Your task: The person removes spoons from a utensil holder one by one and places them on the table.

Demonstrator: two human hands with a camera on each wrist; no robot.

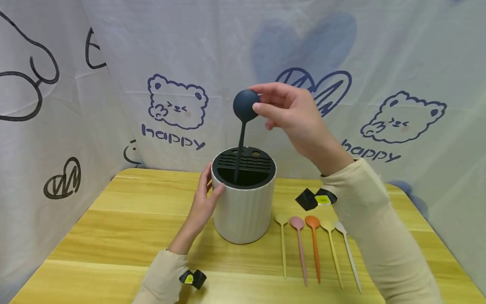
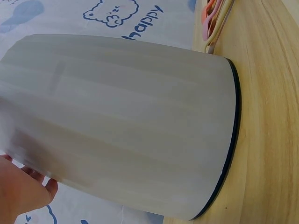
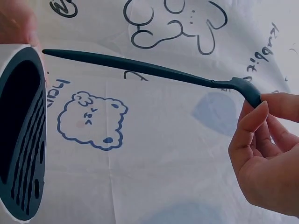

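By the bowl, my right hand [image 1: 290, 105] pinches a dark spoon [image 1: 246, 105] between thumb and fingers. The spoon hangs bowl up, and its handle tip is level with the holder's top opening; I cannot tell if it has entered. Below stands a white ribbed utensil holder [image 1: 244, 215] with a black slotted lid [image 1: 244, 162]. My left hand [image 1: 201, 202] rests against the holder's left wall, thumb to the front and fingers toward the back. In the right wrist view the spoon's handle [image 3: 135, 65] slopes toward the lid.
Right of the holder, several spoons lie in a row on the wooden table [image 1: 114, 236]: a pink spoon [image 1: 300, 240], an orange spoon [image 1: 315, 240], two yellow ones and a white spoon [image 1: 349, 249]. A printed white cloth [image 1: 228, 50] hangs behind the table.
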